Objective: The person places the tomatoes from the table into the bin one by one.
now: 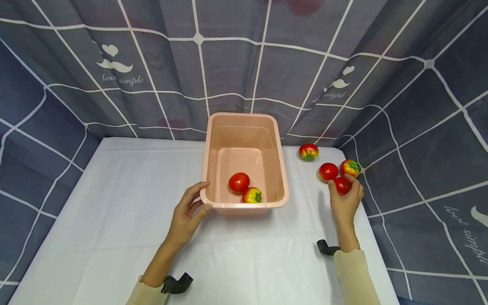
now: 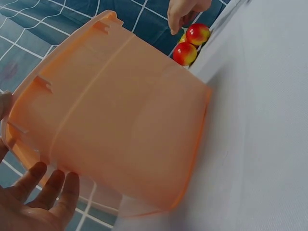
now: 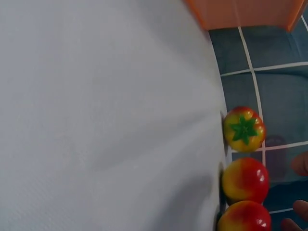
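Note:
A pink plastic basin [image 1: 283,186] stands on the white table, with two red-and-yellow tomatoes inside, one red [image 1: 239,182] and one showing its green top [image 1: 252,195]. My left hand [image 1: 187,212] holds the basin's near left corner. In the left wrist view its fingers [image 2: 72,190] bend against the outer wall below the rim. At the right, my right hand [image 1: 346,203] hovers with bent fingers spread around a red tomato [image 1: 343,185]. The left wrist view shows that hand [image 2: 187,12] above the tomatoes, with a gap beneath it.
Beside that tomato lie another red one [image 1: 328,172] and a yellow-red one [image 1: 350,168]. Farther back, a tomato [image 1: 309,151] sits right of the basin. Grey checked curtains [image 1: 236,63] rise behind and along both sides of the white-covered table [image 1: 126,190].

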### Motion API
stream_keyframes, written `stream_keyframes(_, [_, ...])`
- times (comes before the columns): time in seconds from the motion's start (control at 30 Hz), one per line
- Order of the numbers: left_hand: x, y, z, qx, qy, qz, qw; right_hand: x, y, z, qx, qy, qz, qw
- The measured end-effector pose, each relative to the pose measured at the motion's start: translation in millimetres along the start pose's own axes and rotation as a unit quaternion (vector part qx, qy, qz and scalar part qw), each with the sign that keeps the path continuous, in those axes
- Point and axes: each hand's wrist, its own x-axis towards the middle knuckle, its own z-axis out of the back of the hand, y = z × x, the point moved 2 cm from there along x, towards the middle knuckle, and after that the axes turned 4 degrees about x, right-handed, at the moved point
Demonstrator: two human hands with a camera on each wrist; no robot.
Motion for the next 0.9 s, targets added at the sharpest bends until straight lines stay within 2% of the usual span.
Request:
stream_keyframes(0.57, [0.0,-1.7,0.0,0.006,-0.001,0.009,0.9999,16.1,-26,-3,0.0,0.002,-0.086,0.9963])
stream_keyframes(0.9, [0.0,-2.3,0.5,0.007,-0.002,0.009,0.9999,16.7,-32,-8,0.017,0.004,-0.101,0.9947])
